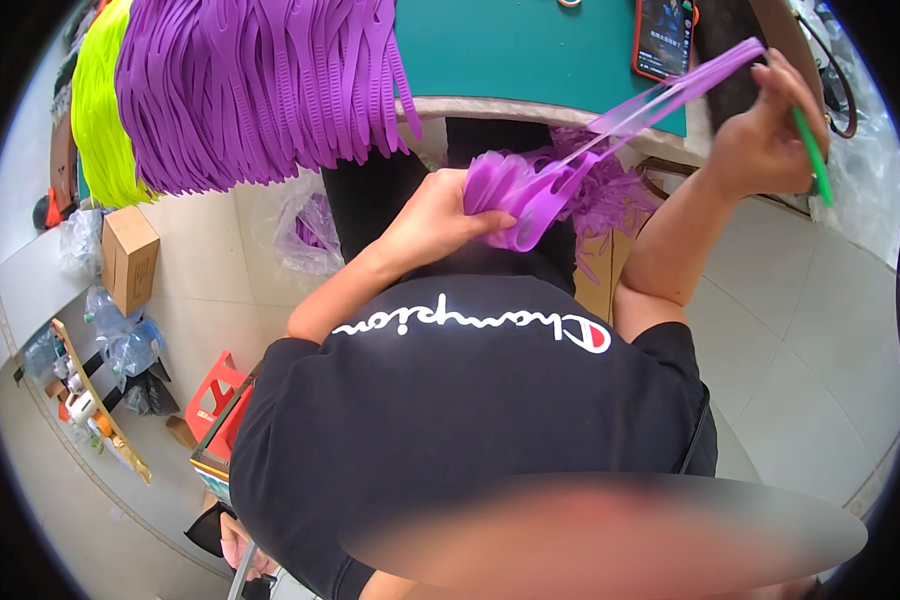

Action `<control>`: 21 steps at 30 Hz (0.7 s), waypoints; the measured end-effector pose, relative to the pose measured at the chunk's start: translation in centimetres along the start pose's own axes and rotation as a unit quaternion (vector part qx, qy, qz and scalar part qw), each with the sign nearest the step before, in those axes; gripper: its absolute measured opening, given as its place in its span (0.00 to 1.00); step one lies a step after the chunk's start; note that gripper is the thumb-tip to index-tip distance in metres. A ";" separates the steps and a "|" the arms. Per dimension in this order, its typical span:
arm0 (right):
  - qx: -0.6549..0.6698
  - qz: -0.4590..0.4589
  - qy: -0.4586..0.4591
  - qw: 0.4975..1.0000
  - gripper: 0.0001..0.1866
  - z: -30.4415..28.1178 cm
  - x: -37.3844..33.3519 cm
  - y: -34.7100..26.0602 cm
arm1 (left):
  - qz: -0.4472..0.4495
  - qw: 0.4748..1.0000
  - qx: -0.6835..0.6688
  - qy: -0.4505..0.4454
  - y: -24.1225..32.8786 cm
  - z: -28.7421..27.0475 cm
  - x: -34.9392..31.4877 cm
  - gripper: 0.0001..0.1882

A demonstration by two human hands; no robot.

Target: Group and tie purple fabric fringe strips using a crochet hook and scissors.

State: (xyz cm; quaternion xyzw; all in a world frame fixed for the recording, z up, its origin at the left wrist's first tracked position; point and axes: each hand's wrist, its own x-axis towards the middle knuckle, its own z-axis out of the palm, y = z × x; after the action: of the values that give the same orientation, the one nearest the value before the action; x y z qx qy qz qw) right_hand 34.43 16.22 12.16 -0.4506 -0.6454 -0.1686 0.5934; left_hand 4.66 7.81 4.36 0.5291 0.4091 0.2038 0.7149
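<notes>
My left hand (440,215) is closed round a bunch of translucent purple rubber straps (515,195), held over my lap just off the table edge. From that bunch a stretched purple strip (685,85) runs up to the right. Its far end is pinched in the fingers of my right hand (770,135), raised beside the table's right corner. A thin green-handled tool (812,158) also sticks out of my right hand; its working end is hidden. Thin purple trimmings (610,195) hang in a tangle behind and below the bunch.
Purple slotted straps (250,80) lie thickly over the green-topped table (510,50), beside yellow-green ones (100,110). A phone (663,38) lies at the table's right. On the floor are a clear bag (310,235), a cardboard box (130,258) and a red stool (215,400).
</notes>
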 end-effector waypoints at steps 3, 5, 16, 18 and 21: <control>0.226 0.162 -0.099 0.956 0.06 0.1 0.6 -0.4 | -0.013 0.996 -0.084 -0.005 0.6 -0.3 -0.3 0.07; 0.351 0.344 -0.250 0.834 0.06 0.4 -0.8 -2.6 | 0.031 0.982 -0.186 0.020 1.1 -0.3 -0.5 0.07; 0.239 -0.004 -0.257 0.936 0.13 2.8 -8.8 -11.1 | 0.119 0.920 -0.327 0.183 2.9 -0.1 1.1 0.06; 0.223 -0.017 -0.241 0.944 0.15 2.8 -9.0 -11.1 | 0.127 0.918 -0.322 0.190 2.9 0.1 1.3 0.06; 0.194 -0.036 -0.241 0.950 0.13 2.6 -8.8 -11.0 | 0.122 0.917 -0.331 0.189 2.9 0.3 1.4 0.06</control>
State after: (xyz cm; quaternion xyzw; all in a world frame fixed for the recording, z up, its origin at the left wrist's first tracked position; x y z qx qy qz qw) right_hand 23.28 8.90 6.94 -0.3300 -0.8054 0.0522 0.4897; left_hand 6.14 9.70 6.59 0.2602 0.3778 0.5092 0.7282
